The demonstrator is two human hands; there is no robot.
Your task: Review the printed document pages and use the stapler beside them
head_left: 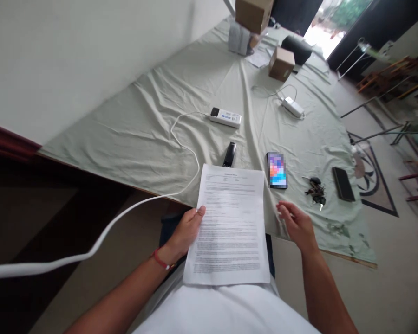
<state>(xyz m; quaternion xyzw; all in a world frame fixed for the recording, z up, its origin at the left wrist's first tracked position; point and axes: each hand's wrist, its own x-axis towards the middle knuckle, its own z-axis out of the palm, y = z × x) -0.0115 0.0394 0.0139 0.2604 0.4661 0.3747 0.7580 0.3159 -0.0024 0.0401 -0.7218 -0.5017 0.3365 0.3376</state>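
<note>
My left hand point(188, 229) grips the left edge of a printed document point(230, 227), thumb on top and the other fingers underneath. The white pages slope from the table edge toward my lap, covered in small lines of text too fine to read. My right hand point(297, 223) is off to the right of the pages, apart from them, with its fingers loosely bent and nothing visible in them. Beyond that hand lies a phone with a lit, pixelated screen point(277, 170). Just past the document's top edge is a small black device point(230, 154), partly covered by the paper.
A pale green cloth point(153, 139) covers the table. On it are keys point(316, 191), a dark phone point(343, 183), a white power bank point(225, 117), another white device point(292, 107) and a cardboard box point(281, 64). A white cable point(125, 211) crosses the table's front edge at left.
</note>
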